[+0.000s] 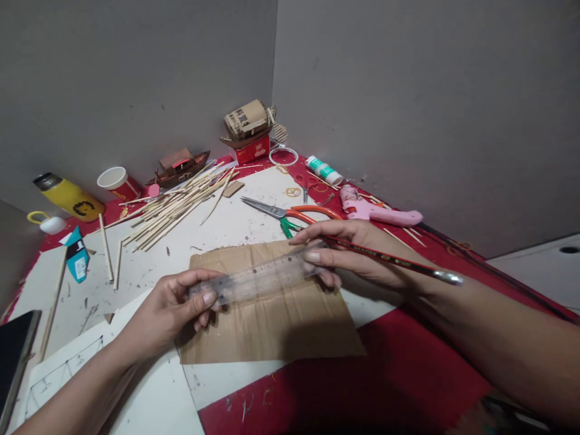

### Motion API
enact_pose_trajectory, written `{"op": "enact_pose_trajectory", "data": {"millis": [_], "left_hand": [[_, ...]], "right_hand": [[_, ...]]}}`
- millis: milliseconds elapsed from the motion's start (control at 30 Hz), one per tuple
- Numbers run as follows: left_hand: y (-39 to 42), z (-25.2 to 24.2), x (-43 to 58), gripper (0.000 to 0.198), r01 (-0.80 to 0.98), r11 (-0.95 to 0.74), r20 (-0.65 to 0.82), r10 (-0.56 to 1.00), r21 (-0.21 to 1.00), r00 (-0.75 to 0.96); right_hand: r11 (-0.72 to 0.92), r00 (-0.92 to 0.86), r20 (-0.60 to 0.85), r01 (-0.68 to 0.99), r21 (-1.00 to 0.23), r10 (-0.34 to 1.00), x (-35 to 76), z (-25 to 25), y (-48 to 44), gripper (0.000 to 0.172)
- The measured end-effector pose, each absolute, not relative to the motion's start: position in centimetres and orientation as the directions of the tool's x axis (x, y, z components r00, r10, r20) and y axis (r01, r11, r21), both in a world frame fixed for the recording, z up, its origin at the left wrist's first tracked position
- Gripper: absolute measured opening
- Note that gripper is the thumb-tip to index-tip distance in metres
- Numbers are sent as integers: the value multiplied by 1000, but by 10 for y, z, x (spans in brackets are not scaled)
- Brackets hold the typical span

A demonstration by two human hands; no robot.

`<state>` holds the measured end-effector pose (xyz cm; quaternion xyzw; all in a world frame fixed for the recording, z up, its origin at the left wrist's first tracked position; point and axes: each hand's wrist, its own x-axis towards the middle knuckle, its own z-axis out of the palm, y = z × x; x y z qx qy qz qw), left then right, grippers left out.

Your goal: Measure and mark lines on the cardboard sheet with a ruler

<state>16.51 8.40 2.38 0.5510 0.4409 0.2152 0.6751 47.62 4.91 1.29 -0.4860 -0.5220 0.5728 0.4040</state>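
Observation:
A clear plastic ruler (263,279) is held over a creased piece of brown cardboard (281,332). My left hand (181,305) pinches the ruler's left end between thumb and fingers. At the other end, my right hand (347,251) grips the ruler, and a dark red and black pencil (385,257) rests across that hand, its silver end pointing right. Whether the ruler touches the cardboard cannot be made out. Just beyond the right hand lie scissors (272,208) with orange and green handles, blades pointing left.
Behind are a pile of thin sticks (176,211), two model boats (248,124), a paper cup (118,183) and a yellow bottle (72,196). A pink glue gun (380,212) lies right; a drawing sheet (63,374) and dark device (16,362) lie left.

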Motion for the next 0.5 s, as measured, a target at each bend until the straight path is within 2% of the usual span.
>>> {"op": "enact_pose_trajectory", "data": {"millis": [67,133,267,333,400,500], "left_hand": [[84,22,164,33,157,318,-352,778,935,520],[85,21,164,31,125,332,-347,783,935,516],[87,20,162,32,32,361,-324,789,932,522],[88,21,162,34,12,384,-329,772,923,543],[87,23,162,31,7,419,-351,750,908,560],[87,25,163,30,-41,447,-356,763,894,539]], "right_hand": [[-118,-200,-126,51,-992,972,477,13,50,38],[-44,-184,-68,134,-990,981,478,16,49,35],[233,-167,182,380,-895,969,479,18,47,40],[353,-186,303,392,-850,935,479,16,45,27],[405,-193,357,361,-840,914,478,11,44,15],[379,-156,347,297,-877,925,475,4,44,17]]}}
